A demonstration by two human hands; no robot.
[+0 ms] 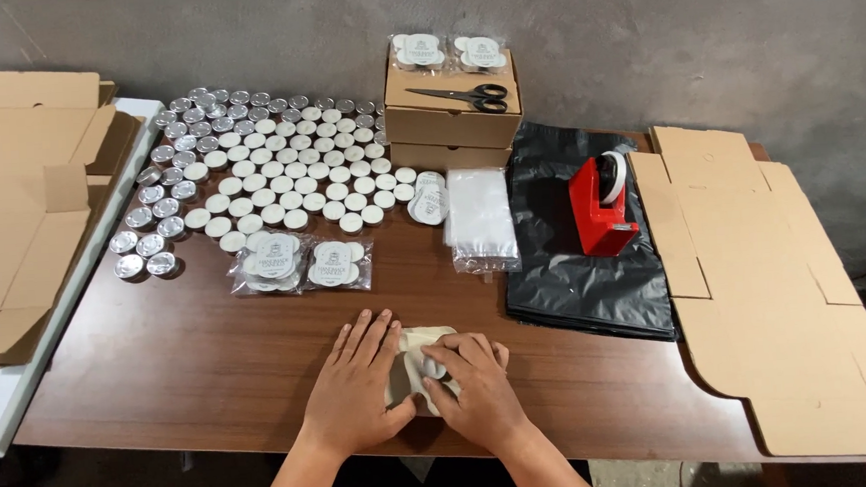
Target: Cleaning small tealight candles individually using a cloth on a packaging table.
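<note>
Looks like the packing step is mid-way here; both hands are pressed down on a small clear packet of tealights [423, 366] at the near edge of the table [210, 357], right in front of the person; left hand [354, 387] lies flat with fingers spread over the packet's left side, gripping nothing; right hand [474, 383] is curled over the right side, fingertips pinching at a white candle inside; next move probably calls for flattening and closing the packet, I'd guess; its long axis seems to run near-to-far, though the hands cover most of it, so can't be sure; two finished packets [302, 263] sit further back, loose candles [283, 167] beyond them.
</note>
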